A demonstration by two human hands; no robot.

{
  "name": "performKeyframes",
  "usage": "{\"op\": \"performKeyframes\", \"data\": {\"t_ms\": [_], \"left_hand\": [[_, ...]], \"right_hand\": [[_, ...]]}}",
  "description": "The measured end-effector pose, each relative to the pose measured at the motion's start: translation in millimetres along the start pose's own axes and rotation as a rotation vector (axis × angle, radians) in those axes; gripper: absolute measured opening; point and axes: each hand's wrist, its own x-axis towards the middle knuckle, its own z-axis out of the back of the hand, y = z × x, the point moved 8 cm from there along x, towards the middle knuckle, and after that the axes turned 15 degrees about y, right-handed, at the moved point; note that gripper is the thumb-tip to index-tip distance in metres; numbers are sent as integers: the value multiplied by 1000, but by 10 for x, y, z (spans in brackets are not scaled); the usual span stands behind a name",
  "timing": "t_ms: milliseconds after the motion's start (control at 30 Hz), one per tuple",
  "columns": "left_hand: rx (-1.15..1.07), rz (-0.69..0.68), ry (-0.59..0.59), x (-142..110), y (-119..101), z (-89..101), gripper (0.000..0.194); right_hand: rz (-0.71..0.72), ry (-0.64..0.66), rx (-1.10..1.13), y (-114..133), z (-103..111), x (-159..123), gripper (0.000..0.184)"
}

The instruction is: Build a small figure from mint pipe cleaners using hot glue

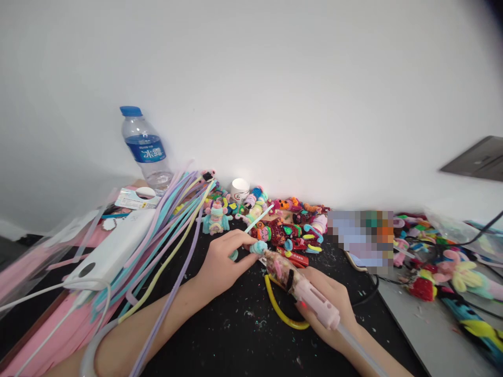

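My right hand [328,303] is wrapped round a pale pink hot glue gun [312,298], whose body carries a dark band and a small red light. Its nozzle end points up and left, up against a light blue coiled pipe cleaner piece [258,247]. My left hand [226,259] pinches that coil between thumb and fingers, and a straight light blue stem [259,219] sticks up beyond the fingers. Whether the nozzle touches the coil I cannot tell. Under the glue gun a yellow pipe cleaner [281,311] lies curved on the black table top [231,335].
Long pastel pipe cleaners [173,225] spread across the left, over a white box-shaped device [113,251] with a cable. A water bottle [143,144] leans against the wall. Finished fuzzy figures [216,217], a paper cup [239,189] and a phone [357,262] stand or lie along the back.
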Motion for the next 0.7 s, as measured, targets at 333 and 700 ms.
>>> {"op": "performKeyframes", "data": {"t_ms": [333, 700], "left_hand": [[1, 28, -6, -1, 16, 16, 7], [11, 59, -1, 5, 26, 19, 8]], "right_hand": [[11, 13, -5, -1, -4, 3, 14], [-33, -8, -75, -16, 49, 10, 11]]}}
